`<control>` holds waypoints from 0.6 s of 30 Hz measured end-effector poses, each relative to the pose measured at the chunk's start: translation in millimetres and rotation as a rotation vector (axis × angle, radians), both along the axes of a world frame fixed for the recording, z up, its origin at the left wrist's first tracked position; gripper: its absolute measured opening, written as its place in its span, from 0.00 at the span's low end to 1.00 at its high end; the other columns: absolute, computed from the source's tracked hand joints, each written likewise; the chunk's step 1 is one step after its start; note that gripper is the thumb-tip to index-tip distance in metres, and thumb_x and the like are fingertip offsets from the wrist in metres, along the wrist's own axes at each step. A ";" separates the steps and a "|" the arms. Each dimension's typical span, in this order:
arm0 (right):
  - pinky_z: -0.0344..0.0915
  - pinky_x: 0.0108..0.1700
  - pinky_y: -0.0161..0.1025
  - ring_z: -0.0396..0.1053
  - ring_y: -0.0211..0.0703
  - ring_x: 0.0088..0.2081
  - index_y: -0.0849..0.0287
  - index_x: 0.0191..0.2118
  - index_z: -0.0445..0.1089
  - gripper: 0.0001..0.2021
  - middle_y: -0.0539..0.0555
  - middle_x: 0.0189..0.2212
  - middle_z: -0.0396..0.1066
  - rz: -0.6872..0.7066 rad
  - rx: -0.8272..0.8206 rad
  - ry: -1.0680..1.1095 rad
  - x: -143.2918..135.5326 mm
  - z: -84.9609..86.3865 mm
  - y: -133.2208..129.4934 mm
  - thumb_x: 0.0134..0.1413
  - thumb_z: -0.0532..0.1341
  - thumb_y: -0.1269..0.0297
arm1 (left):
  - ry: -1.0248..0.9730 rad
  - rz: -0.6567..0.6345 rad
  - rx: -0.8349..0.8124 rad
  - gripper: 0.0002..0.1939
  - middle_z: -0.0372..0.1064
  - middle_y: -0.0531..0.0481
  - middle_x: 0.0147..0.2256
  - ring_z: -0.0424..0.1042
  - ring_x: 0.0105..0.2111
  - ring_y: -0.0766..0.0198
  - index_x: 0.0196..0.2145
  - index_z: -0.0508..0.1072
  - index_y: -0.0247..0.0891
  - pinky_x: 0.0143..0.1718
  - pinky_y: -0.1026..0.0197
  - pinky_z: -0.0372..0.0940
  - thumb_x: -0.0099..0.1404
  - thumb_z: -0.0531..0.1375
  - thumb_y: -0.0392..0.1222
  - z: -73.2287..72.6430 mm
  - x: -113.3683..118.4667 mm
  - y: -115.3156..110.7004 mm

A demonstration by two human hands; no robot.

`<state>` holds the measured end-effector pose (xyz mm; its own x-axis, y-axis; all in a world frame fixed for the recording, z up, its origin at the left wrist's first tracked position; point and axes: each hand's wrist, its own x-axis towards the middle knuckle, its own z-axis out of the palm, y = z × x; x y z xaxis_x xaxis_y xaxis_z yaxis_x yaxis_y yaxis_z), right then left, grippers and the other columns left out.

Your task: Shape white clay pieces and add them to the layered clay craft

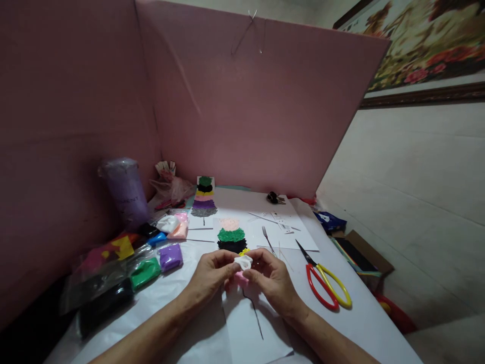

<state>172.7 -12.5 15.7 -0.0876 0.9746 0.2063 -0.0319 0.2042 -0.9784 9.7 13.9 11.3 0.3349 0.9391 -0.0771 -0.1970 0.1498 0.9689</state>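
Note:
Between my two hands a piece of soft white modelling clay (pixel 243 262) is held in a looped, folded shape. My left hand (pixel 212 275) pinches its left side with thumb and fingers, while my right hand (pixel 272 280) grips the right side. Just below and behind the hands lies a white paper sheet (pixel 246 328) with a drawn dark line. On its upper part are textured clay bands in peach (pixel 229 224), green (pixel 231 235) and black (pixel 232 245); bits of yellow and pink clay show around my fingers, partly hidden.
Red-and-yellow scissors (pixel 329 283) lie to the right, near a small fork (pixel 268 239). Packets of coloured clay, including purple (pixel 171 257) and green (pixel 145 273), crowd the left. A finished-looking banded card (pixel 205 199) and a purple cylinder (pixel 126 194) stand farther back, before a pink partition (pixel 242 111).

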 end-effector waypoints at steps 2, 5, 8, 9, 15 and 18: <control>0.66 0.32 0.37 0.69 0.41 0.30 0.59 0.35 0.72 0.09 0.52 0.29 0.72 -0.029 0.040 -0.062 -0.4 0.3 -0.7 0.48 0.67 0.62 | 0.033 0.008 0.009 0.14 0.71 0.49 0.19 0.64 0.16 0.69 0.29 0.76 0.32 0.19 0.67 0.56 0.50 0.68 0.47 -0.8 0.1 0.3; 0.66 0.32 0.36 0.68 0.40 0.29 0.59 0.33 0.72 0.08 0.51 0.27 0.72 -0.054 0.057 -0.087 -0.8 -0.2 -0.2 0.51 0.66 0.60 | 0.085 0.002 0.030 0.14 0.70 0.50 0.18 0.63 0.15 0.69 0.26 0.75 0.32 0.18 0.67 0.56 0.50 0.68 0.46 -0.7 0.9 0.6; 0.64 0.28 0.34 0.66 0.37 0.25 0.60 0.30 0.71 0.09 0.49 0.24 0.70 -0.086 0.016 -0.010 -1.0 -1.4 3.1 0.49 0.67 0.60 | 0.098 0.041 0.039 0.14 0.67 0.52 0.17 0.61 0.14 0.71 0.24 0.73 0.32 0.16 0.67 0.54 0.49 0.68 0.47 0.0 2.4 1.6; 0.64 0.26 0.34 0.65 0.36 0.23 0.60 0.29 0.71 0.09 0.48 0.22 0.69 -0.101 -0.004 0.027 -0.7 -1.6 4.6 0.47 0.67 0.60 | 0.086 0.070 0.034 0.15 0.66 0.53 0.17 0.60 0.14 0.71 0.24 0.72 0.32 0.16 0.68 0.54 0.49 0.68 0.48 0.2 2.9 2.2; 0.60 0.22 0.32 0.60 0.32 0.17 0.60 0.25 0.69 0.09 0.44 0.16 0.64 -0.265 -0.071 0.177 5.5 -3.5 12.9 0.42 0.68 0.64 | 0.011 0.212 -0.049 0.16 0.63 0.56 0.16 0.56 0.13 0.74 0.22 0.70 0.33 0.15 0.69 0.52 0.48 0.69 0.48 2.2 2.1 5.3; 0.58 0.20 0.32 0.60 0.33 0.16 0.60 0.26 0.69 0.08 0.44 0.15 0.64 -0.340 -0.096 0.199 10.0 -5.7 15.2 0.42 0.68 0.64 | 0.003 0.271 -0.070 0.15 0.64 0.55 0.17 0.57 0.14 0.74 0.23 0.70 0.33 0.15 0.69 0.52 0.48 0.68 0.47 1.8 -0.3 7.0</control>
<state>182.7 2.7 10.0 0.2758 0.9567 0.0932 -0.1685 0.1436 -0.9752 9.4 20.9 13.1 0.0721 0.9867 -0.1457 -0.2358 0.1588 0.9587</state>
